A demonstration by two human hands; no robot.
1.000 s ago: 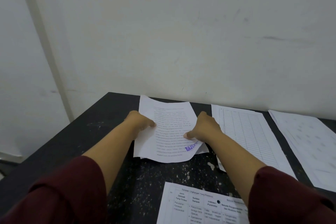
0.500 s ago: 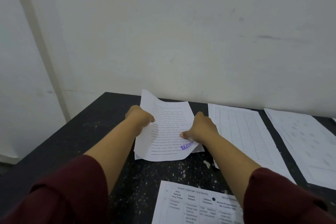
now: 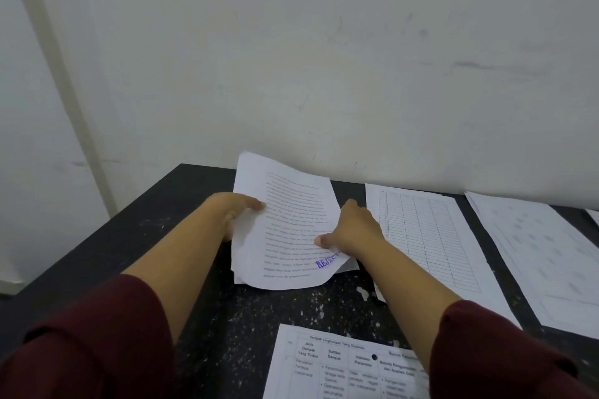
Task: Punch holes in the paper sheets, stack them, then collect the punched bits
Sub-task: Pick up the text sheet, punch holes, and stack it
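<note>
Both hands hold a small stack of text sheets (image 3: pixel 291 230) over the far part of a black speckled table (image 3: pixel 246 327). The left hand (image 3: pixel 236 214) grips the stack's left edge, thumb on top and fingers curled beneath; the right hand (image 3: pixel 353 230) pinches its right edge, thumb pressed on the top page just above a purple stamp (image 3: pixel 329 261). The stack bows upward at its far end, and its near corner seems to rest on the table, though the curl of the paper makes that hard to judge.

Just right of the right hand lies a ruled table sheet (image 3: pixel 431 243) flat on the surface, and beyond it, further right, another pile of pale printed sheets (image 3: pixel 544 256). Near the person, below the right forearm, a printed form with column headings (image 3: pixel 337 366) lies partly under that arm. Dark red sleeves (image 3: pixel 97 340) cover both upper arms and hide the table's near edge.

The table stands against a plain off-white wall (image 3: pixel 324 58) bearing faint scuffs, with a pale vertical strip (image 3: pixel 64 91) left of the left hand.
</note>
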